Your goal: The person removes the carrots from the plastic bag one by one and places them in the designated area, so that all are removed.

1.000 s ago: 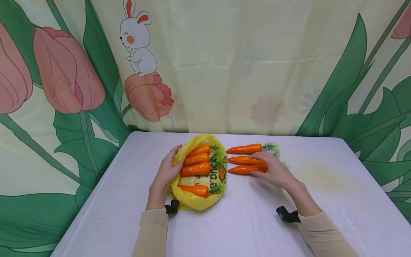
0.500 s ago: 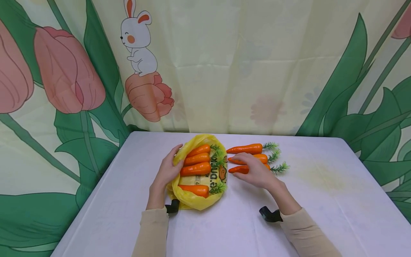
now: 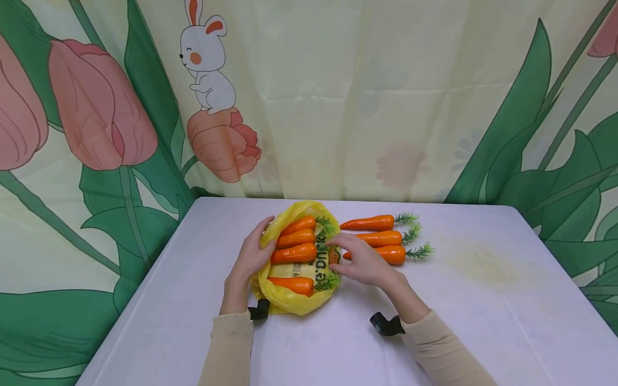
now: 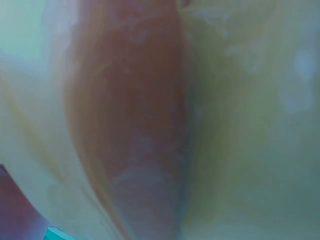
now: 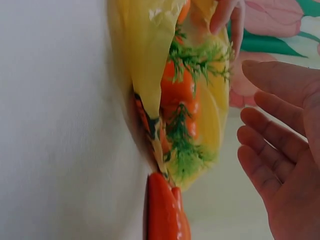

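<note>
A yellow plastic bag [image 3: 301, 305] lies with its mouth spread wide, several toy carrots [image 3: 295, 253] with green tops inside it. My left hand [image 3: 253, 254] holds the bag's left rim, thumb on the inner side and fingers outside. Over the bag's right edge hovers my right hand [image 3: 364, 261], its thumb and fingers apart with nothing between them. The right wrist view shows that palm [image 5: 295, 195] facing the bag mouth and the leafy tops [image 5: 187, 140]. Close yellow film [image 4: 250, 125] fills most of the left wrist view, blurred.
To the right of the bag, three more carrots [image 3: 393, 254] lie side by side, tips toward it, partly behind my right hand. All rests on a white-covered table [image 3: 309, 359]. A curtain [image 3: 401, 102] printed with tulips and a rabbit hangs behind.
My right hand has moved left, from over the three loose carrots to the bag's right edge, carrying nothing. The left hand, bag and carrots have stayed in place.
</note>
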`<move>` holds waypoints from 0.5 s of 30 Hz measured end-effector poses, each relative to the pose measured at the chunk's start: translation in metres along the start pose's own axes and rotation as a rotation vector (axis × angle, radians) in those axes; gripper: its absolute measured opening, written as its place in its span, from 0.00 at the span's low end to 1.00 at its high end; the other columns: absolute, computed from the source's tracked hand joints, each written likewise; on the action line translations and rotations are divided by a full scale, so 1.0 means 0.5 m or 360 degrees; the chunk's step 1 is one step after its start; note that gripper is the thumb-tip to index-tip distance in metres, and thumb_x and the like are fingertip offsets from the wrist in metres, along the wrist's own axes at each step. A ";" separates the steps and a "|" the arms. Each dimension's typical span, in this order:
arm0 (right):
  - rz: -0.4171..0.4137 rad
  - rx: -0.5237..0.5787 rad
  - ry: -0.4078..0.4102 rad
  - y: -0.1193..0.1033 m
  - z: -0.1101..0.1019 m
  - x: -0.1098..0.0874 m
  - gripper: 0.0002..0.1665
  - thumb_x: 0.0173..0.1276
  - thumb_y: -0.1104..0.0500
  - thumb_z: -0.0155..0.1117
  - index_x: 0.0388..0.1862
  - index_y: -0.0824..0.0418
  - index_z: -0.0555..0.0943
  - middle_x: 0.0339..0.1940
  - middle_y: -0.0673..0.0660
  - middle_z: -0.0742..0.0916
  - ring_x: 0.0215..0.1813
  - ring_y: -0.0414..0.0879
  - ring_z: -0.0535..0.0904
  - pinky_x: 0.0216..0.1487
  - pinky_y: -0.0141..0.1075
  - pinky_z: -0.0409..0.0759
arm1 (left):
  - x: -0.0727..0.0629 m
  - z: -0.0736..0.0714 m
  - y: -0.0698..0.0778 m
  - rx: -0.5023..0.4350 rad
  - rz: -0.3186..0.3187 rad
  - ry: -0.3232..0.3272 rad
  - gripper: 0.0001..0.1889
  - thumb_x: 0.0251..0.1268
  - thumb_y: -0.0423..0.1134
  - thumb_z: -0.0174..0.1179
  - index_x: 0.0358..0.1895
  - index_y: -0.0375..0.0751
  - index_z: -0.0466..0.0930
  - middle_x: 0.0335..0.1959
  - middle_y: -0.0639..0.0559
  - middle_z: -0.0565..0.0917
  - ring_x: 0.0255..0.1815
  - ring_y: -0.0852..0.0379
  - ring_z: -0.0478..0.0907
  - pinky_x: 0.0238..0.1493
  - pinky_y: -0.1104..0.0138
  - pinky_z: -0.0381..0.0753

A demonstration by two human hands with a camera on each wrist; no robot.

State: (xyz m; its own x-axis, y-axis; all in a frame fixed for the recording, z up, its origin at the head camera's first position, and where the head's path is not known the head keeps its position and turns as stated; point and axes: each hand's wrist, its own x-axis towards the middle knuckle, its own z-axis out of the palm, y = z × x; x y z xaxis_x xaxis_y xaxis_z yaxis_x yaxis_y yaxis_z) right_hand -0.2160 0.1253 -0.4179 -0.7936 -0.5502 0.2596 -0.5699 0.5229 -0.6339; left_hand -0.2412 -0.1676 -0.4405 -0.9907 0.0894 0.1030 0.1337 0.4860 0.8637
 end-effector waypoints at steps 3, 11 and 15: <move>-0.0024 -0.0016 -0.0025 -0.007 0.010 0.007 0.26 0.63 0.59 0.75 0.61 0.59 0.81 0.59 0.54 0.83 0.63 0.53 0.75 0.63 0.52 0.75 | 0.000 0.000 -0.001 0.0004 0.0012 0.0005 0.32 0.73 0.34 0.55 0.78 0.51 0.61 0.71 0.45 0.70 0.67 0.43 0.69 0.67 0.46 0.69; -0.0064 -0.0012 -0.0085 -0.024 0.033 0.021 0.27 0.64 0.57 0.75 0.61 0.62 0.81 0.60 0.55 0.82 0.65 0.53 0.74 0.67 0.51 0.72 | 0.001 -0.002 -0.002 0.0012 0.0027 0.0008 0.32 0.72 0.34 0.56 0.78 0.51 0.61 0.71 0.44 0.70 0.66 0.43 0.69 0.67 0.46 0.69; -0.0104 0.0005 -0.0111 -0.029 0.045 0.029 0.27 0.64 0.57 0.74 0.61 0.62 0.81 0.60 0.55 0.83 0.65 0.52 0.75 0.67 0.50 0.72 | 0.001 -0.002 -0.002 0.0009 0.0018 0.0009 0.32 0.72 0.34 0.56 0.78 0.49 0.61 0.71 0.44 0.70 0.67 0.43 0.69 0.67 0.46 0.69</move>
State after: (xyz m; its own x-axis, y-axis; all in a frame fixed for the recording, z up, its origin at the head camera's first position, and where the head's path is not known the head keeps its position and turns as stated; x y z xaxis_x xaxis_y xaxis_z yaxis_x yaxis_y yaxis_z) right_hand -0.2145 0.0949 -0.4213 -0.7380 -0.6273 0.2489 -0.6190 0.4824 -0.6198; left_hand -0.2420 -0.1690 -0.4408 -0.9892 0.0899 0.1154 0.1448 0.4900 0.8596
